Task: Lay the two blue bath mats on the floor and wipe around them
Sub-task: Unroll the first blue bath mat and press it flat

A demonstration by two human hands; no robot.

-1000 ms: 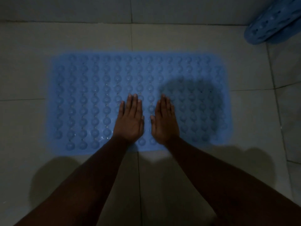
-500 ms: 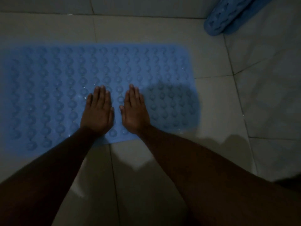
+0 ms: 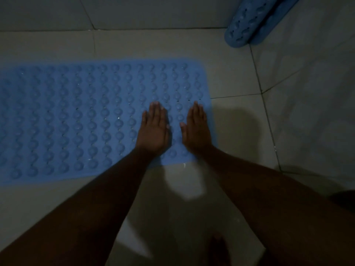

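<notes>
A blue bath mat (image 3: 80, 120) with rows of round bumps lies flat on the pale tiled floor; its left end runs out of view. My left hand (image 3: 153, 129) rests palm down on the mat near its right end, fingers straight and together. My right hand (image 3: 196, 129) lies flat beside it at the mat's right edge. Neither hand holds anything. A second blue mat (image 3: 249, 22), rolled or folded, leans in the far right corner, well beyond both hands.
The floor tiles (image 3: 240, 77) are pale with dark grout lines. A wall meets the floor along the far side (image 3: 134, 12). A tiled surface rises on the right (image 3: 317, 93). A foot (image 3: 219, 248) shows dimly at the bottom. The light is dim.
Both flat hands have slid to the right along the mat, from its middle to its right end, and the view has followed them. The mat stays flat.
</notes>
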